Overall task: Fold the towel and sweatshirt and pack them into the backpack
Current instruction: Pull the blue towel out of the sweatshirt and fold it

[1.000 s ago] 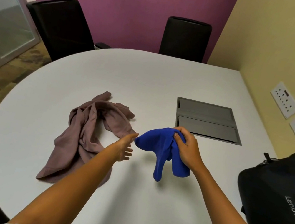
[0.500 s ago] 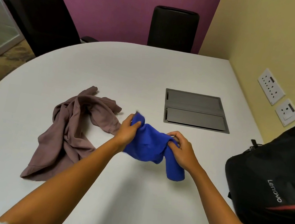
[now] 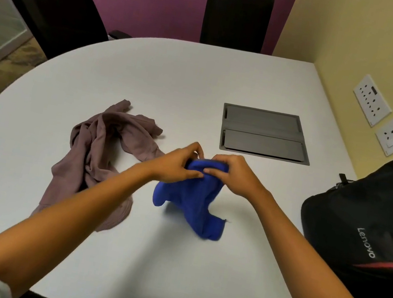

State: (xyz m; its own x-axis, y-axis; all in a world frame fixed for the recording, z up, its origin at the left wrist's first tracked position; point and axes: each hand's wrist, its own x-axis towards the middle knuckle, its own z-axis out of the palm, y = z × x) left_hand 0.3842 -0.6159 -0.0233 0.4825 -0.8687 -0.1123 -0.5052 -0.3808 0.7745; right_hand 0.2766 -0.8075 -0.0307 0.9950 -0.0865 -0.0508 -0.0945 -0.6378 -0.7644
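1. Your left hand (image 3: 177,166) and right hand (image 3: 235,175) pinch the top of the blue towel (image 3: 194,200), fingers clamped on its bunched edge above the table (image 3: 175,80).
2. The towel hangs crumpled at table centre.
3. The sweatshirt (image 3: 95,158) lies unfolded at 9 o'clock of it.
4. The backpack (image 3: 369,229) sits at 3 o'clock.

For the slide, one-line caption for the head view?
Both hands bunch a blue towel above the table; sweatshirt left, backpack right.

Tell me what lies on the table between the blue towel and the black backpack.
Nothing: in the head view, only bare white table separates the blue towel from the black backpack.
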